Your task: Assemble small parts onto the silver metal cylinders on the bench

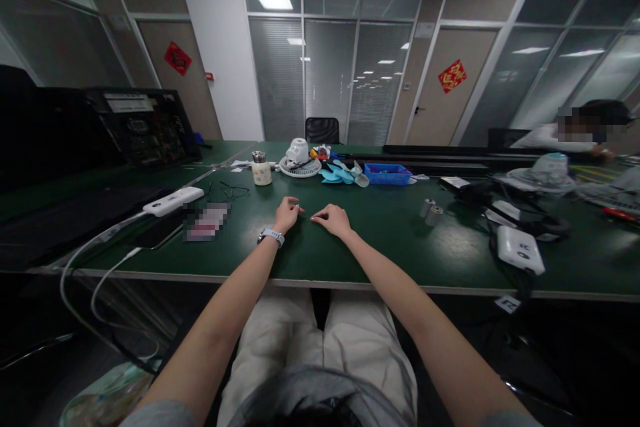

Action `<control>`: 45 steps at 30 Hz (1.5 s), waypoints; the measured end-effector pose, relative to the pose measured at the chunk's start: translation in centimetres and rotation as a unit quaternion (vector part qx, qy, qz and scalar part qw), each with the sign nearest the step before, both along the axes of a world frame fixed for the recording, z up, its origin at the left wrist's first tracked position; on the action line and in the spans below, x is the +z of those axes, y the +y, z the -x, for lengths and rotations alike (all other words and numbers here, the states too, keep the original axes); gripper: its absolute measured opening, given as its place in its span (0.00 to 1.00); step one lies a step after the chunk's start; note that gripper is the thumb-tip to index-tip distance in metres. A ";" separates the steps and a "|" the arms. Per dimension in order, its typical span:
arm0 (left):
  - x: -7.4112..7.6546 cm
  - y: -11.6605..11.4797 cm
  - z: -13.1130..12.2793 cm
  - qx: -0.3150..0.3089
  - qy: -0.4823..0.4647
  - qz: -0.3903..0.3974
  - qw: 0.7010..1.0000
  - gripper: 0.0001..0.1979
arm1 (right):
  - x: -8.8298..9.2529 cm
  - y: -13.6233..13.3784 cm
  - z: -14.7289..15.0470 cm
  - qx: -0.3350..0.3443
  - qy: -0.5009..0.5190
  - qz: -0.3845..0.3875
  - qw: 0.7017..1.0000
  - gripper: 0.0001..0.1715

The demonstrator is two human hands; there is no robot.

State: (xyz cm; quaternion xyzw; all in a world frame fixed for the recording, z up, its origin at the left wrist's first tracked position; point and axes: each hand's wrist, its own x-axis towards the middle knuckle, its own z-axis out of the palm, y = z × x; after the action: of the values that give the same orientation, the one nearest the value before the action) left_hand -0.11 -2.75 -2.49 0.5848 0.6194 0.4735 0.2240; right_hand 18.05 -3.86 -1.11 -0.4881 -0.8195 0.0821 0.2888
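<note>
Now | left hand (287,213): grip half-curled, empty | right hand (333,219): grip flat, empty | on table (390,243)

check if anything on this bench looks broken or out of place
The small fan is apart: its white body sits on a grille lying flat, and the blue blade lies loose beside it, by the blue tray.

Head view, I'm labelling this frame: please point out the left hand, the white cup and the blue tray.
left hand (287,213), head view, on the knuckles.
white cup (261,175), head view, on its side wall.
blue tray (387,179), head view, on its front wall.
</note>
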 end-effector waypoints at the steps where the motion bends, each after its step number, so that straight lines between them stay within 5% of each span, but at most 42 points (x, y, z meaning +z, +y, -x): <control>1: 0.1 -0.1 0.0 0.005 0.012 0.002 1.000 0.15 | 0.3 0.0 -0.7 -0.008 0.001 -0.016 1.000 0.15; 5: 0.3 -0.4 -0.2 -0.007 0.049 0.008 0.999 0.13 | 1.9 0.0 -7.3 -0.126 0.038 -0.130 0.983 0.18; 9: 0.1 -0.3 -0.3 -0.014 0.060 -0.001 0.998 0.13 | 2.9 -0.3 -17.0 -0.382 0.066 -0.225 0.894 0.19; 11: 0.0 -0.2 -0.3 -0.011 0.061 0.000 0.998 0.13 | 2.8 -0.5 -20.9 -0.471 0.075 -0.230 0.848 0.18; 14: 0.0 -0.2 -0.3 -0.007 0.063 0.002 0.998 0.13 | 2.0 -0.6 -24.1 -0.532 0.079 -0.179 0.824 0.16; 18: 0.2 -0.5 -0.3 -0.005 0.069 0.002 0.998 0.13 | 1.3 -0.4 -24.8 -0.569 0.071 -0.111 0.812 0.14; 31: -0.3 0.0 -0.2 0.008 0.067 0.005 0.998 0.16 | 1.9 -1.2 -24.1 -0.589 0.075 -0.062 0.802 0.14; 42: 0.0 -0.3 -0.3 0.006 0.081 0.007 0.997 0.15 | 1.6 -1.5 -23.8 -0.589 0.093 -0.069 0.799 0.16; 45: 0.2 -0.6 -0.4 0.008 0.080 0.011 0.997 0.15 | 1.7 -1.1 -23.9 -0.574 0.096 -0.103 0.807 0.23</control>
State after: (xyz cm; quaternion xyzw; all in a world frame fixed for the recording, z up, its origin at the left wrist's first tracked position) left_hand 0.31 -3.30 -2.30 0.6134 0.6454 0.4198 0.1761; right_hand 41.97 -4.95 0.59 -0.8264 -0.3620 -0.1368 0.4090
